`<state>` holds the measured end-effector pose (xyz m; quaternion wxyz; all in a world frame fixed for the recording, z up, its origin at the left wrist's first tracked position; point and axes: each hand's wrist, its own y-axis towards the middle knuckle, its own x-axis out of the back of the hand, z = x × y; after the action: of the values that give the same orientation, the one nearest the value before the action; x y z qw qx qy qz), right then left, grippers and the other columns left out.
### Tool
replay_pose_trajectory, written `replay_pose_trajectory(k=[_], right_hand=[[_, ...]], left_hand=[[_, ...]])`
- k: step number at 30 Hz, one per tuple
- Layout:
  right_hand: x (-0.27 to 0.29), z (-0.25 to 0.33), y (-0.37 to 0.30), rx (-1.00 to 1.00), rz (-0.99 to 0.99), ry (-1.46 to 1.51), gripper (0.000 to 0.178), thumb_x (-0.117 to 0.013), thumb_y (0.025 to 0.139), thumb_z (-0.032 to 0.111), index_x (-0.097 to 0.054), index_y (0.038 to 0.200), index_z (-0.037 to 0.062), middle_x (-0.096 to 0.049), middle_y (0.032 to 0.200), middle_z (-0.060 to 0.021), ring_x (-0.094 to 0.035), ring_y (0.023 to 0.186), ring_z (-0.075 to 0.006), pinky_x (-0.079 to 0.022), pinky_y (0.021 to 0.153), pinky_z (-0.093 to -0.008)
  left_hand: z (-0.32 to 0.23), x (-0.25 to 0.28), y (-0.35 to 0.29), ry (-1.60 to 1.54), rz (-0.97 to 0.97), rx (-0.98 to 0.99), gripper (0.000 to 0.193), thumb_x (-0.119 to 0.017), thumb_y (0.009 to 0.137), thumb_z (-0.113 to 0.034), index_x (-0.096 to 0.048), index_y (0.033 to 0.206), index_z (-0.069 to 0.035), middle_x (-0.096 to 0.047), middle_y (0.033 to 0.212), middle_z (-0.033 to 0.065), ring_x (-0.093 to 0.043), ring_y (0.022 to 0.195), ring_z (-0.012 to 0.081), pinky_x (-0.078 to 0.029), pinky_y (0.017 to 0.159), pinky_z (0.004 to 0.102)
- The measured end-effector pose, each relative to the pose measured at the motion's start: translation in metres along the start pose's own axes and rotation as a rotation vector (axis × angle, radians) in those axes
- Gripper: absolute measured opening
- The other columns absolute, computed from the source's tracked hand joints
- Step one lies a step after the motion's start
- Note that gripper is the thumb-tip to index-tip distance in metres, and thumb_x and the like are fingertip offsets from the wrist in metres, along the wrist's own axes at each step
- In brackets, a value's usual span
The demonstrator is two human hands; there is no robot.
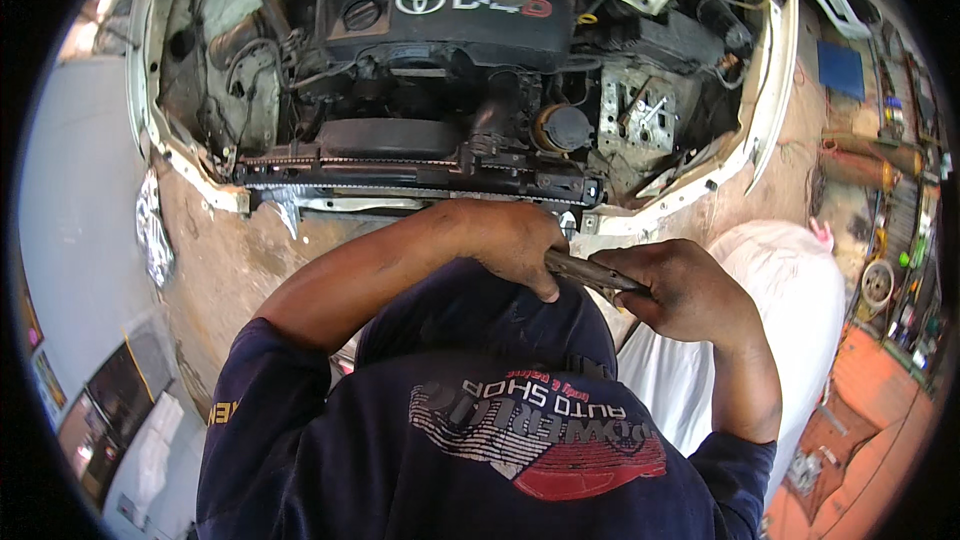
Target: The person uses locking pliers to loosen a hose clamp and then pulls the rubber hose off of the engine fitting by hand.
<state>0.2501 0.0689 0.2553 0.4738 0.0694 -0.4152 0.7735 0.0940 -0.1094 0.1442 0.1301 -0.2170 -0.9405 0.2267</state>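
Both hands closed on one dark metal hand tool at frame centre: left hand over its 9 o'clock end, right hand on its 3 o'clock end. Risk: greasy grip slips, knuckles strike radiator at 12 o'clock. Tool head hidden under left palm; type unclear.

The open engine bay of the white vehicle is crowded: the black plastic engine cover fills its middle, and hoses and brackets pack both sides. Along the bay's near edge the long black radiator forms a bar across the way in. Below that bar lies a strip of bare brownish floor. Both hands meet close under the radiator on a dark metal hand tool, leaving little gap between them.
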Motion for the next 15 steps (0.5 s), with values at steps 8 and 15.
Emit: replay_pose_trajectory(k=[8,15], right_hand=[[-0.055,-0.057,-0.086,-0.299,-0.364,0.738,0.044,-0.062,0.105,0.036,-0.070,0.116,-0.0054,-0.074,0.097,-0.0130,-0.065,0.081,-0.0203,-0.054,0.077,-0.0331],[-0.092,-0.069,-0.079,-0.252,-0.536,1.020,0.060,-0.047,0.110,0.051,-0.072,0.098,-0.0014,-0.068,0.076,-0.0068,-0.059,0.067,-0.0140,-0.048,0.063,-0.0281]], left_hand=[[-0.015,-0.006,0.000,0.248,-0.093,0.088,0.075,-0.076,0.087,-0.056,-0.063,0.131,0.003,-0.065,0.127,0.0256,-0.060,0.125,0.0403,-0.049,0.105,0.0483],[-0.037,0.016,-0.009,0.512,-0.197,0.083,0.072,-0.080,0.081,-0.056,-0.065,0.124,-0.001,-0.070,0.112,0.0242,-0.067,0.111,0.0416,-0.052,0.100,0.0496]])
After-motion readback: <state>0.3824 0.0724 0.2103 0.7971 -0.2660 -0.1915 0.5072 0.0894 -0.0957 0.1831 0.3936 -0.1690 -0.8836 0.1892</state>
